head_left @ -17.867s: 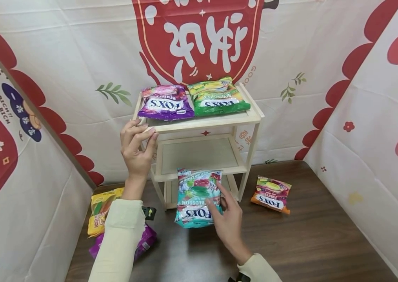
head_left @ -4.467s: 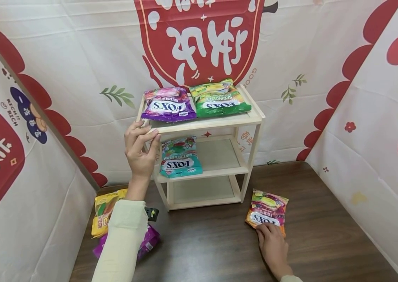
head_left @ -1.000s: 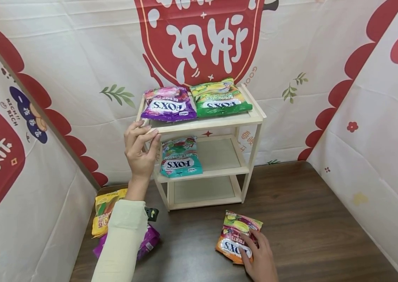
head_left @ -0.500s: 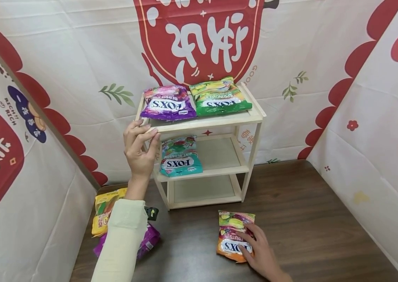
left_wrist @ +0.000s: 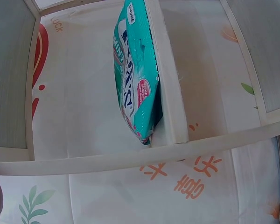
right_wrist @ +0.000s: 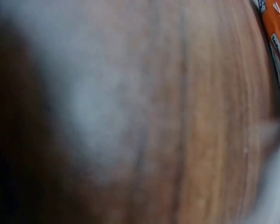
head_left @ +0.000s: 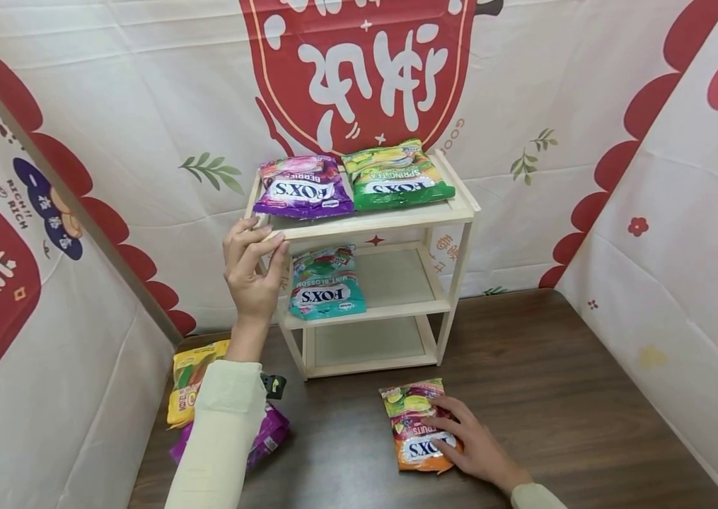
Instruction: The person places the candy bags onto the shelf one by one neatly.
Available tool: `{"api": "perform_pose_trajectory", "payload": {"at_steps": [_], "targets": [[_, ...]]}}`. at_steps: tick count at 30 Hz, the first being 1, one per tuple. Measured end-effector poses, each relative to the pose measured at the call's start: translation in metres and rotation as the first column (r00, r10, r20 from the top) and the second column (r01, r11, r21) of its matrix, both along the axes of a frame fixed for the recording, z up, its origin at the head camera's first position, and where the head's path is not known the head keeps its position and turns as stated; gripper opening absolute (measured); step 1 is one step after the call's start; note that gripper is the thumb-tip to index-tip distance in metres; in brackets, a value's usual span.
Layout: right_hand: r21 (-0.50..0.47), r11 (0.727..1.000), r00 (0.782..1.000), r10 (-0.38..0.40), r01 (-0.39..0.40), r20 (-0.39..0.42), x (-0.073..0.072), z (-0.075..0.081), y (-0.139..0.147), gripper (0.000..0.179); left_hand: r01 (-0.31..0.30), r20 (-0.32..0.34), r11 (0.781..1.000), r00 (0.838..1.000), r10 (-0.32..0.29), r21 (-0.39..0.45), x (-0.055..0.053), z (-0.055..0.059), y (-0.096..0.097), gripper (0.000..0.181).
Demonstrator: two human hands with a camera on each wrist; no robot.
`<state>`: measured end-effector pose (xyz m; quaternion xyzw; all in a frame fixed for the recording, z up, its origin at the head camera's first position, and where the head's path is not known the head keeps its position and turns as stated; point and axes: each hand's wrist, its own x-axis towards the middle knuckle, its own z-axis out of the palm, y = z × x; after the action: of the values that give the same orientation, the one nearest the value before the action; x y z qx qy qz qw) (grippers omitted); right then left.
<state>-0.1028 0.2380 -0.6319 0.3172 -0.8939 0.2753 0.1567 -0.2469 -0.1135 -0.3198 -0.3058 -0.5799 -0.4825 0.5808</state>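
My left hand (head_left: 253, 272) pinches the front left corner of a small three-tier wooden shelf (head_left: 378, 225). The right hand (head_left: 470, 442) lies over the right side of a Fox's Fruits candy bag (head_left: 417, 413), its fingers spread on the printed face. This orange and dark red bag is on the table in front of the shelf. A teal Mint Blossom candy bag (head_left: 327, 283) occupies the left of the middle tier; the left wrist view shows the same teal bag (left_wrist: 135, 70) side-on. The top tier bears a purple Berries bag (head_left: 304, 187) and a green Spring Tea bag (head_left: 397, 177).
At the left, a yellow candy bag (head_left: 189, 382) and a purple bag (head_left: 269, 438) lie partly under the left sleeve (head_left: 218, 424). Printed cloth walls (head_left: 524, 92) enclose the dark wooden table (head_left: 543, 382) at the back and both sides.
The Mint Blossom bag went from the right hand to the middle tier. Since then the right hand has slid the Fruits bag leftward across the table and turned it slightly. The left hand stays put.
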Motion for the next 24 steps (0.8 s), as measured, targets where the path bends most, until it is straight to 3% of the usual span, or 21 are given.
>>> {"api": "perform_pose_trajectory", "payload": {"at_steps": [5,9,14,20,24], "targets": [[-0.005,1.000,0.999,0.029,-0.029,-0.029,-0.002,0.001,0.000,0.045,0.005,0.015,1.000,1.000,-0.005,0.007,-0.016,-0.015,-0.008,0.016],[-0.020,0.998,0.998,-0.056,0.057,0.023,0.004,0.002,-0.002,0.048,0.006,0.023,1.000,1.000,-0.006,0.003,-0.018,-0.019,-0.010,0.015],[-0.121,0.968,0.973,-0.207,0.219,0.100,0.014,0.002,-0.008,0.057,0.004,0.022,1.000,1.000,-0.004,-0.011,-0.008,-0.011,-0.004,0.018],[-0.248,0.919,0.943,-0.260,0.307,0.206,0.016,0.002,-0.015,0.065,-0.007,0.015,1.000,1.000,0.007,-0.003,0.007,0.004,0.003,0.017],[-0.294,0.886,0.911,-0.265,0.359,0.314,0.016,0.005,-0.018,0.067,-0.014,0.017,1.000,1.000,0.014,-0.011,0.009,0.006,0.002,0.019]]}}
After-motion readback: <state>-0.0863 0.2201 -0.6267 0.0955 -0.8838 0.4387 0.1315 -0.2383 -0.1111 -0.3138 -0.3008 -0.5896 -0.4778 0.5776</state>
